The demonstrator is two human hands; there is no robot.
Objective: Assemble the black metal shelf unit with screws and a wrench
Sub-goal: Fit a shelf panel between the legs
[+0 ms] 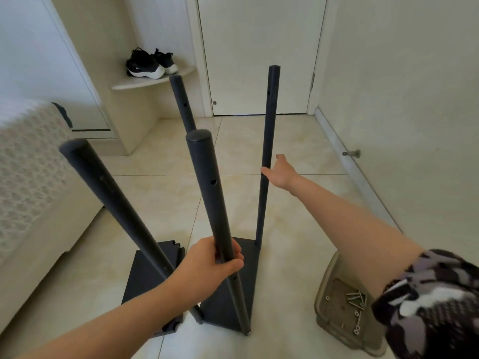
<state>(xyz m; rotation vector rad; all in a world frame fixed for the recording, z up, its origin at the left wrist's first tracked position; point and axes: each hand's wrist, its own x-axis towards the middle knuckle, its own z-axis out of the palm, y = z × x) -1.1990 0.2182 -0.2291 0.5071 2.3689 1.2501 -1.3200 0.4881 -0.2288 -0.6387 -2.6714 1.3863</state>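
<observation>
Floor: pale glossy tile [298,203] fills the frame, and everything stands on it.
Door: a white door [259,47], closed, top centre.
Cover: a patterned cover [26,164] runs down the left edge.
Base panels: two black panels side by side at lower centre, the left panel [145,275] and the right panel [228,294], with a sliver of tile between them.
Poles: four black poles stand up from the panels. The near-left pole [111,198] leans towards the upper left, the centre pole [210,190] is tilted, the back pole [181,102] is behind it, and the far-right pole [268,151] is close to upright.
Left hand: the left hand [212,263] is wrapped tight around the lower centre pole, fingers and thumb curled right round.
Right hand: the right hand [280,174] is stretched out flat at centre right, fingers straight, thumb up, fingertips at the far-right pole and seemingly touching it; it grips nothing.
Sleeve: a camouflage-print sleeve [435,301], lower right.
Tray: a beige tray [326,288] on the tile, right of the panels.
Shoes: a black pair [149,63] on a corner ledge, upper left.
Screws: silver screws [356,299] lie loose in the tray with small washers.
</observation>
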